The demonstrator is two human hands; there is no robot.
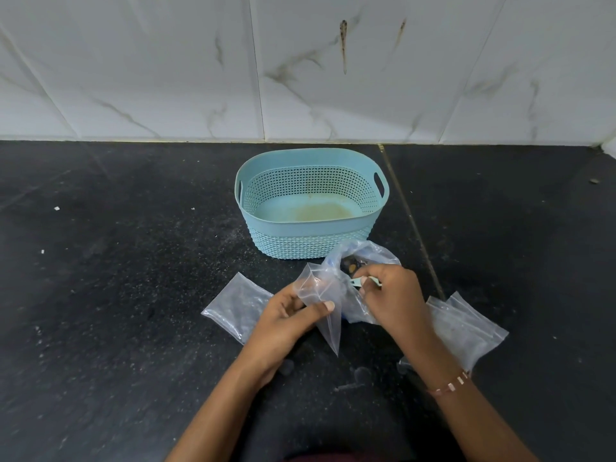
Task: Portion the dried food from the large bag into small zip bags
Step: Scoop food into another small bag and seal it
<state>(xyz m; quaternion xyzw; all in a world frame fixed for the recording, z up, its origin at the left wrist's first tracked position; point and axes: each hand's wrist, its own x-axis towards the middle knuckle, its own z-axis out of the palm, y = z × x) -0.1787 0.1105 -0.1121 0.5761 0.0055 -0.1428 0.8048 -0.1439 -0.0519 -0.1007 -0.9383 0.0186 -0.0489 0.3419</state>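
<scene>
Food (350,265) is showing dark inside the large bag (363,258) at twelve o'clock of the right hand (393,295), which is pinching something small there, while the left hand (283,320) is gripping a zip bag (321,301) running twelve-to-six, mouth up

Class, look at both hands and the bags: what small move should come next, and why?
Probably tip what the right hand pinches at the large bag into the small bag. The left hand holds that bag raised beside it, and it looks empty.
</scene>
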